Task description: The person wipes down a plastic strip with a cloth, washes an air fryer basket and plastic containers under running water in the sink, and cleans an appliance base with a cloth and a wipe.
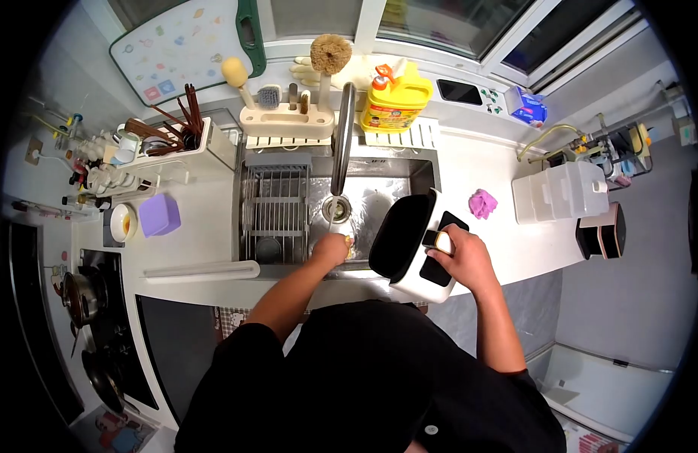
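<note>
My right hand [460,260] is closed round the handle [438,240] of an air fryer basket, white in front with dark panels. Its black inside [400,235] is tipped toward the left, over the right part of the steel sink [420,172]. Under the metal faucet [343,143], my left hand [331,249] is closed on a small yellow thing like a sponge, mostly hidden by the fingers. Water seems to run from the spout beside that hand, above the drain [337,209].
A grey dish rack [277,204] fills the sink's left side. Behind stand a brush holder [287,123] and a yellow detergent jug [398,98]. A pink cloth [482,204] and clear plastic containers [560,192] lie right; a purple box [159,215] sits left.
</note>
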A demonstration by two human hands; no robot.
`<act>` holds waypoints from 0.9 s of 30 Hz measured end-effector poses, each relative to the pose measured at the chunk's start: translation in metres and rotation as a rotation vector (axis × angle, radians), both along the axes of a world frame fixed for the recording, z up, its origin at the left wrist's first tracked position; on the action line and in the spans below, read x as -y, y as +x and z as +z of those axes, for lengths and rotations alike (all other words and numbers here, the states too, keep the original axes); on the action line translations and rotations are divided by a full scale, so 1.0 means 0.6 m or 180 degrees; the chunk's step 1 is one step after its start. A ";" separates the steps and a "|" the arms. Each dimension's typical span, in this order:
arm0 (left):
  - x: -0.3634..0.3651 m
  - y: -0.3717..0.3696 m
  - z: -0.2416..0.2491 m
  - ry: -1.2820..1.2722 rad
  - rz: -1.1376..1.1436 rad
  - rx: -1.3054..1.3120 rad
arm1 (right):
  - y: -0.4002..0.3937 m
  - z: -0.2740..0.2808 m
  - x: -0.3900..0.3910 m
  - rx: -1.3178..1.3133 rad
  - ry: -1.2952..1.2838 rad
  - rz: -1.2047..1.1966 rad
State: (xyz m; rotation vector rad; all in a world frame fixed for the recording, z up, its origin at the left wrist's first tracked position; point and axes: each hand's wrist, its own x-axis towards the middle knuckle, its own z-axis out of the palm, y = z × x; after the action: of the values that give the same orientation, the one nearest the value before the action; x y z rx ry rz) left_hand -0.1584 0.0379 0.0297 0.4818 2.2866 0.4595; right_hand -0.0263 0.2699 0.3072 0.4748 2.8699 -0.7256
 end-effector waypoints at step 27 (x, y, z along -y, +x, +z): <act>0.088 -0.385 0.283 0.1629 0.0057 -0.4286 | 0.017 -0.003 -0.002 -0.0101 -0.0038 -0.0124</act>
State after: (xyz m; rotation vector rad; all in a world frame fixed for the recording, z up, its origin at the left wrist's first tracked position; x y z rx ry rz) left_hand -0.3895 -0.0147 0.1993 1.3219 3.4255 0.9209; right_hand -0.0163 0.2709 0.3053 0.5237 2.8915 -0.7627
